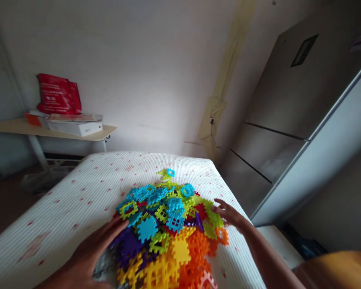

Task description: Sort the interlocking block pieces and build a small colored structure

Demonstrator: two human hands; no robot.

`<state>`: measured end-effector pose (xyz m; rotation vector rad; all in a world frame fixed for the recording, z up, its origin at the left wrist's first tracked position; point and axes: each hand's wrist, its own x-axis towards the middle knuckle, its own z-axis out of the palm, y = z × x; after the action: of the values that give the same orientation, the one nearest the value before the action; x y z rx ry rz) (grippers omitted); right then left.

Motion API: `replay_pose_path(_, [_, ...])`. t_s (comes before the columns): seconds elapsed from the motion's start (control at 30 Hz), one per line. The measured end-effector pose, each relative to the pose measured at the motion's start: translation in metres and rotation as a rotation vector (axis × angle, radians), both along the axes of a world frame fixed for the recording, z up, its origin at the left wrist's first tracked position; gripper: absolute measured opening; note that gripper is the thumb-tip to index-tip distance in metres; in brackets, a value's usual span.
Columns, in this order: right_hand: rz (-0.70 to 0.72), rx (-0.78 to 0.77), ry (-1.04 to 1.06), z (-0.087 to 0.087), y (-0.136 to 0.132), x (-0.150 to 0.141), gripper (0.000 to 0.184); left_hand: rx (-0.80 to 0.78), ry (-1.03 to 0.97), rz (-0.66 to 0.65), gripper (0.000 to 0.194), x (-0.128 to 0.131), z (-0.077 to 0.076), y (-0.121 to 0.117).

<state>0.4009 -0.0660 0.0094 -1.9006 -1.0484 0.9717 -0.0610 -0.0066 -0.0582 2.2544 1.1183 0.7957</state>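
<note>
A heap of flat interlocking plastic tiles (pixel 168 228) in blue, green, yellow, orange and purple lies on a white table cover with small red marks (pixel 87 188). My left hand (pixel 96 249) lies flat against the heap's left side, fingers stretched out and touching purple pieces. My right hand (pixel 230 214) rests with spread fingers on the heap's right edge, beside green and orange pieces. Neither hand grips a tile. One green and blue tile (pixel 167 174) sits a little apart at the far end of the heap.
A tall grey refrigerator (pixel 289 112) stands close on the right of the table. At the back left, a wooden shelf (pixel 12 127) carries a red bag (pixel 58 94) and a white box (pixel 78 128). A white wall is behind.
</note>
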Motion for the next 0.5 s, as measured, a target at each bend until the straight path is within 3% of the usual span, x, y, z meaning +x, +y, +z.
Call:
replay_pose_path(0.13, [0.095,0.052,0.115,0.008,0.017,-0.038,0.07,0.119,0.174,0.026,0.105,0.033,-0.012,-0.014])
replay_pose_path(0.33, [0.148,0.125,0.213,-0.001,0.041,-0.063,0.072,0.362,0.136,0.015,0.074,0.061,-0.017,-0.002])
replay_pose_path(0.5, [0.185,0.205,0.344,-0.014,0.052,-0.072,0.064,0.326,0.046,-0.026,0.07,0.073,-0.007,0.006])
